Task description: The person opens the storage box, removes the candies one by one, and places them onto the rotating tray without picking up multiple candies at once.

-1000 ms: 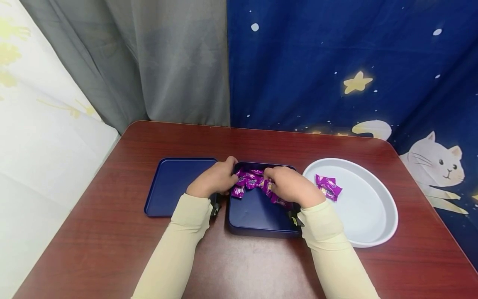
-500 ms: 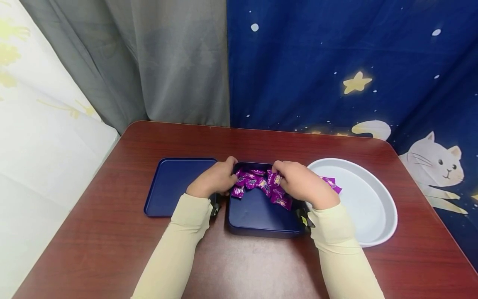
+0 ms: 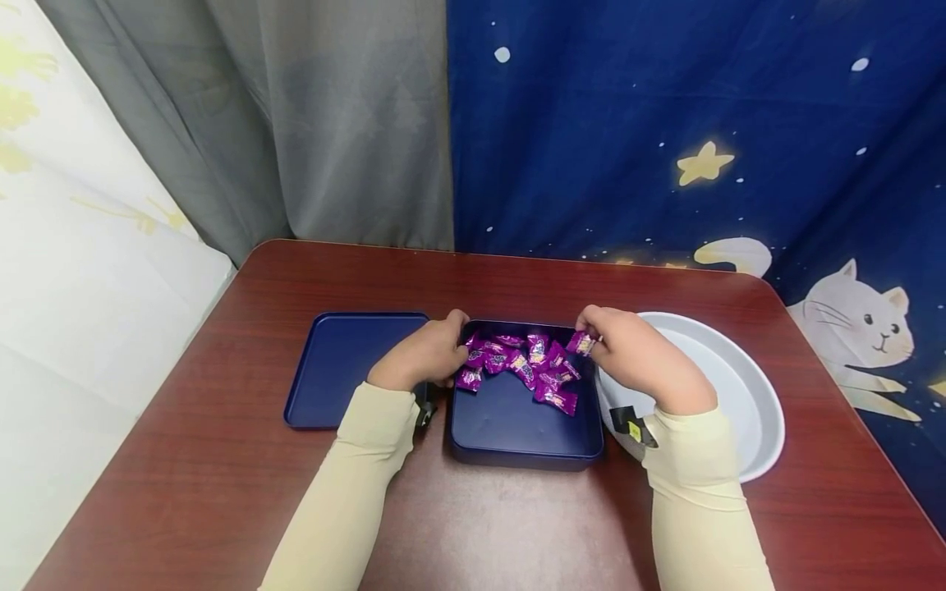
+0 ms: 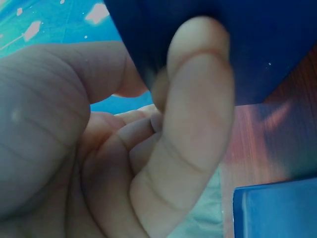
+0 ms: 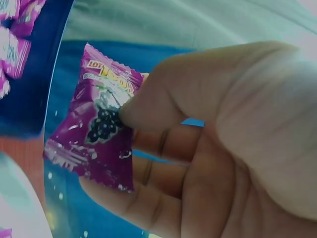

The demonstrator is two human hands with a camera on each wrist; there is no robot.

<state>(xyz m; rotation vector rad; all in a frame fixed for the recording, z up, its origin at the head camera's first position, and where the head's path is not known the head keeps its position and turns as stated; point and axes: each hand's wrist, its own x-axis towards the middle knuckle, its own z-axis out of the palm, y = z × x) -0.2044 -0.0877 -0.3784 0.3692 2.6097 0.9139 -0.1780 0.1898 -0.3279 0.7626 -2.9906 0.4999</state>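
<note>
My right hand (image 3: 628, 349) pinches one purple wrapped candy (image 5: 101, 121) between thumb and fingers, over the right wall of a dark blue box (image 3: 525, 427). Grapes are printed on its wrapper. Several more purple candies (image 3: 521, 369) lie loose in the far half of the box. My left hand (image 3: 424, 353) grips the box's left wall at the far corner; in the left wrist view its thumb and fingers (image 4: 198, 109) lie on either side of the blue wall. To the right stands a round white tray (image 3: 739, 410), partly covered by my right hand and sleeve.
A flat blue lid (image 3: 340, 369) lies left of the box, partly under my left forearm. In the right wrist view a bit of purple wrapper (image 5: 6, 233) shows in the white tray. The reddish-brown table (image 3: 502, 525) ends at curtains behind.
My right hand has lifted a candy from the pile and carried it right, to the box's right wall beside the white tray. The left hand stays on the box.
</note>
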